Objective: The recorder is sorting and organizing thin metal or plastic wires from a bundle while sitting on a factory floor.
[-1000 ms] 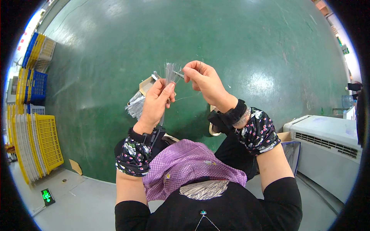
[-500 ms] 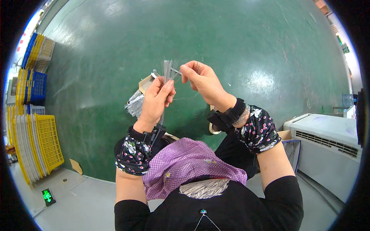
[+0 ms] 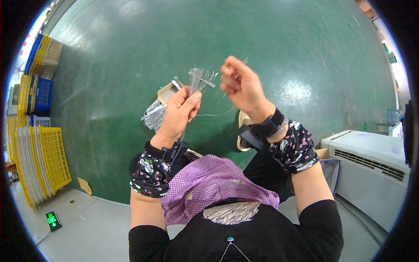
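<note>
My left hand (image 3: 180,112) is raised in front of me and pinches a small bundle of thin clear plastic strands (image 3: 198,79) that fan upward from its fingertips. My right hand (image 3: 239,84) is up beside it, a little to the right, fingers closed on a single fine strand (image 3: 216,114) that trails down between the hands. Both wrists wear black straps and flowered sleeve covers. A purple checked cloth (image 3: 209,185) lies over my lap.
A small open cardboard box (image 3: 168,91) and a heap of silvery strand bundles (image 3: 152,117) lie on the green floor (image 3: 131,52) beyond my left hand. Stacked yellow and blue crates (image 3: 37,131) line the left. A white machine housing (image 3: 371,161) stands at the right.
My right hand has pulled away to the right from the bundle, drawing one strand out. My left hand keeps the bundle in nearly the same place.
</note>
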### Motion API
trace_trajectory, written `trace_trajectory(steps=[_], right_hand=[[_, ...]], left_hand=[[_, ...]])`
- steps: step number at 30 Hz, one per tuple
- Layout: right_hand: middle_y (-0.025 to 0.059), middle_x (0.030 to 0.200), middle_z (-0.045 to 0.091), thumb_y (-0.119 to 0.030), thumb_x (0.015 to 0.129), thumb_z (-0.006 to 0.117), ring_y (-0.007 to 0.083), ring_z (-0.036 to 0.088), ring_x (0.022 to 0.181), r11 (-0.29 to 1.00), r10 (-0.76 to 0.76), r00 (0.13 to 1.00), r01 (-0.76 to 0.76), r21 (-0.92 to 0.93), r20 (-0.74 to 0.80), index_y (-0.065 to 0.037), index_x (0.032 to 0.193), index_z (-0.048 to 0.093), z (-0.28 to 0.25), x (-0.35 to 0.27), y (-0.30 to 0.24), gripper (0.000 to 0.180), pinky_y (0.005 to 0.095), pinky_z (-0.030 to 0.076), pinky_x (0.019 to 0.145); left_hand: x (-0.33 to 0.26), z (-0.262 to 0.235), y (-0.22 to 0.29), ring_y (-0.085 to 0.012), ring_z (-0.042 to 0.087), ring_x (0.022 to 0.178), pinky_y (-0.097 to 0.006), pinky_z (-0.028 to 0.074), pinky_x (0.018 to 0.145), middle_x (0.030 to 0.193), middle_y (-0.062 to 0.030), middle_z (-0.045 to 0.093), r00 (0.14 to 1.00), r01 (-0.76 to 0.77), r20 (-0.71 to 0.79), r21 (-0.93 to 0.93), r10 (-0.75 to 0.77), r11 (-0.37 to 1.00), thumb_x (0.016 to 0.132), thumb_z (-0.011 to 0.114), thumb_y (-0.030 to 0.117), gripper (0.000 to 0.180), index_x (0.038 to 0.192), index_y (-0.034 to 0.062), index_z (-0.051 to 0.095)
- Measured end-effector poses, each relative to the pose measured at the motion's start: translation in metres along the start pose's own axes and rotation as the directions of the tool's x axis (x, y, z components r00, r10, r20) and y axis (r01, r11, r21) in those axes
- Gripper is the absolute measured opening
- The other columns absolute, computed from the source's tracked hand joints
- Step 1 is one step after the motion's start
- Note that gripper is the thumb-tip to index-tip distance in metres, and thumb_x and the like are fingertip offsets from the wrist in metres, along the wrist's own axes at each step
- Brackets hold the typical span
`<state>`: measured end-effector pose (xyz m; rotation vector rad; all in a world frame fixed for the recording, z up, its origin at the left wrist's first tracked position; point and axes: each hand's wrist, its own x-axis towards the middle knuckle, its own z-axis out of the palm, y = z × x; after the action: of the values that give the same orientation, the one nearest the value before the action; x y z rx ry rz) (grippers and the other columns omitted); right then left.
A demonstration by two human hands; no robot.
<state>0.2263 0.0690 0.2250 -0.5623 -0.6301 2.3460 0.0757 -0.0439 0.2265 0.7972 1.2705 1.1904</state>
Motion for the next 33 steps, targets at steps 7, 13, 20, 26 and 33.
trace_trajectory(steps=[7, 13, 20, 26, 33], right_hand=[[-0.004, 0.069, 0.05, -0.025, 0.084, 0.059, 0.0021, 0.033, 0.048, 0.891, -0.108, 0.985, 0.034, -0.453, -0.137, -0.007, 0.093, 0.056, 0.012, -0.007, 0.001, 0.02, 0.0174, 0.025, 0.044], [-0.0034, 0.071, 0.056, -0.023, 0.08, 0.064, 0.0004, 0.037, 0.052, 0.799, -0.21, 0.978, 0.163, -0.579, -0.014, -0.006, 0.087, 0.058, 0.013, -0.008, 0.011, 0.018, 0.0162, 0.027, 0.045], [-0.0012, 0.073, 0.061, -0.023, 0.082, 0.062, 0.0, 0.035, 0.05, 0.777, -0.284, 0.957, 0.196, -0.598, -0.056, -0.005, 0.088, 0.063, 0.013, -0.007, 0.011, 0.019, 0.0166, 0.026, 0.043], [-0.0008, 0.074, 0.061, -0.023, 0.082, 0.062, 0.0004, 0.033, 0.049, 0.788, -0.283, 0.955, 0.18, -0.589, -0.086, -0.005, 0.09, 0.064, 0.015, -0.008, 0.01, 0.02, 0.017, 0.026, 0.043], [-0.0015, 0.074, 0.059, -0.022, 0.083, 0.061, 0.0007, 0.034, 0.049, 0.819, -0.293, 0.952, 0.199, -0.538, -0.093, -0.005, 0.088, 0.063, 0.012, -0.005, 0.009, 0.018, 0.0172, 0.026, 0.043]], left_hand=[[0.0, -0.002, -0.004, -0.0015, 0.043, 0.053, -0.015, 0.033, 0.046, 0.067, 0.0051, 0.049, 0.999, -0.016, -0.046, -0.092, 0.012, 0.996, 0.089, 0.052, 0.024, 0.016, 0.082, 0.0102, 0.049], [0.002, 0.001, -0.002, -0.0025, 0.047, 0.057, -0.016, 0.035, 0.048, 0.07, 0.004, 0.051, 0.997, -0.061, -0.046, -0.097, 0.057, 0.993, 0.088, 0.054, 0.023, 0.015, 0.086, 0.009, 0.05], [0.001, -0.001, -0.003, -0.0045, 0.047, 0.058, -0.017, 0.037, 0.049, 0.072, 0.0017, 0.05, 0.996, -0.067, -0.057, -0.081, 0.063, 0.994, 0.09, 0.051, 0.017, 0.012, 0.093, 0.006, 0.048], [0.001, -0.002, -0.005, -0.0037, 0.05, 0.06, -0.017, 0.037, 0.051, 0.073, 0.0024, 0.054, 0.997, -0.076, -0.027, -0.085, 0.073, 0.994, 0.087, 0.056, 0.022, 0.015, 0.088, 0.0082, 0.051], [0.001, -0.002, -0.005, -0.0036, 0.05, 0.06, -0.017, 0.037, 0.051, 0.073, 0.0025, 0.055, 0.998, -0.052, -0.034, -0.039, 0.051, 0.998, 0.087, 0.056, 0.023, 0.015, 0.086, 0.0086, 0.051]])
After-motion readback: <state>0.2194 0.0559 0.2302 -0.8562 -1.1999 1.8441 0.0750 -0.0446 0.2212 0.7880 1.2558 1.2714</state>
